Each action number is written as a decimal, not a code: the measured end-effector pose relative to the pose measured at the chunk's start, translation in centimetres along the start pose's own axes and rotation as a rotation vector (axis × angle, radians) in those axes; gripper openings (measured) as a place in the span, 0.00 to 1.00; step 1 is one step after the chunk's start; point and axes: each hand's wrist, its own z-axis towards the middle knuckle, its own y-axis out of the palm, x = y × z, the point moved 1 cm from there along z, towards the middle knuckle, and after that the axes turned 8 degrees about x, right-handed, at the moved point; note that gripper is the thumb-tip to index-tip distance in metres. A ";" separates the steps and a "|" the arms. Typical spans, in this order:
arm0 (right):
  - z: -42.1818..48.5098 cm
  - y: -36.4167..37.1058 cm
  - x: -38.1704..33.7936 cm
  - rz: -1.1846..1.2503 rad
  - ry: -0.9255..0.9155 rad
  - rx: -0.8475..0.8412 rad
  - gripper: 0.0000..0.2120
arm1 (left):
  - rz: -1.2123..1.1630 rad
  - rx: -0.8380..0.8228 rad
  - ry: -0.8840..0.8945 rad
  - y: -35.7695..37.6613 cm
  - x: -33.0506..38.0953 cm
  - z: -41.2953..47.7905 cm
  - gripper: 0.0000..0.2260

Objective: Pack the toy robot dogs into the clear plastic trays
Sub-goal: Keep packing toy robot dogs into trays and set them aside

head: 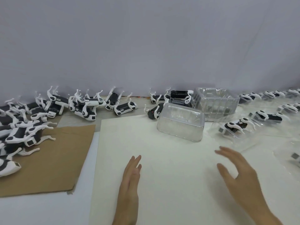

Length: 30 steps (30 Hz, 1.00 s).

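Both hands were empty: left hand (130,177) flat, fingers together; right hand (238,173) spread. A tray (181,125) sat beyond the right hand, dogs (24,125) far left.

No writing can be read.
Small pale labels are seen on the dark backs of some toy robot dogs (87,109): a first label (58,99) in the pile at the back left, a second label (122,109) on a dog lying near the wall, and a third label (240,122) on a dog set in a clear plastic tray (215,129) at the right. Marks are printed on each, but they are too small and blurred to be made out.
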 end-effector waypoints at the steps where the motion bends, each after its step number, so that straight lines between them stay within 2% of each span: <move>1: -0.8 0.6 -1.0 0.051 -0.016 -0.038 0.21 | 0.015 -0.002 0.006 0.0 0.0 -0.1 0.17; 4: 0.1 2.7 -3.4 0.127 -0.079 -0.101 0.20 | 0.041 0.007 0.006 0.0 0.0 -0.2 0.17; 7: 4.9 5.2 -4.7 0.075 -0.163 -0.088 0.21 | 0.049 0.008 -0.009 -0.1 -0.1 -0.1 0.14; 10: 10.8 8.4 -4.8 -0.265 -0.179 -0.144 0.25 | 0.028 -0.018 -0.038 -0.5 -0.3 0.3 0.09; 11: 12.3 9.4 -4.5 -0.382 -0.143 -0.198 0.26 | 0.034 -0.027 -0.049 -0.6 -0.2 0.3 0.11; 13: 14.2 10.7 -3.9 -0.472 -0.076 -0.307 0.20 | 0.024 -0.039 -0.082 -1.0 -0.4 0.6 0.11; 16: 14.7 11.3 -4.4 -0.414 -0.088 -0.363 0.08 | 0.029 -0.106 -0.114 -1.4 -0.4 1.0 0.08; 19: 13.5 10.2 -6.3 -0.298 -0.137 -0.306 0.09 | 0.024 -0.158 -0.126 -1.5 -0.4 1.4 0.08; 23: 9.6 7.6 -10.6 0.183 -0.060 -0.350 0.03 | -0.034 -0.193 -0.112 -1.4 -0.1 1.8 0.21; 26: 6.2 7.3 -13.4 0.343 -0.100 -0.416 0.02 | -0.106 -0.181 -0.019 -1.7 0.9 1.8 0.18; 30: 3.8 7.9 -14.9 0.523 -0.040 -0.458 0.03 | -0.183 -0.132 0.075 -2.6 2.1 1.7 0.16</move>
